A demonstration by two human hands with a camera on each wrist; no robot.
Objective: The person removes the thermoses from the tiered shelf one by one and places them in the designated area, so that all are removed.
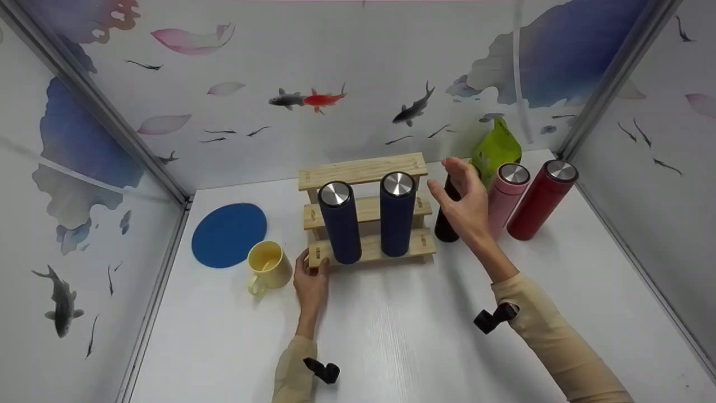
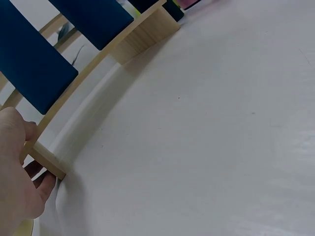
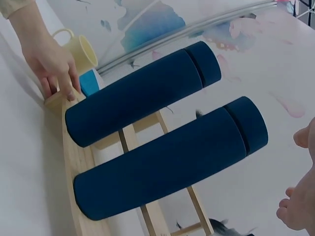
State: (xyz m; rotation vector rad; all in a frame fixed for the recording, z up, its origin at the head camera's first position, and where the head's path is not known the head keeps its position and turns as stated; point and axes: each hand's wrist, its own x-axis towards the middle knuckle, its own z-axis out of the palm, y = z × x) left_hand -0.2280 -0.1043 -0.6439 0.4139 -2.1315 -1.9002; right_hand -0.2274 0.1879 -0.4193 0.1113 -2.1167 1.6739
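Observation:
A three-step wooden rack stands on the white table. Two dark blue thermos bottles, the left one and the right one, are upright on its lowest step. My left hand pinches the left end of that step, thumb on top and fingers beside its support, as the left wrist view shows. Raised to the right of the rack, my right hand has its thumb and fingers spread and holds nothing. It overlaps a black bottle in the head view and hides part of it.
Left of the rack are a yellow mug and a flat blue disc. On the right stand a pink thermos and a red thermos, with a green bag behind. Printed wall panels enclose the table.

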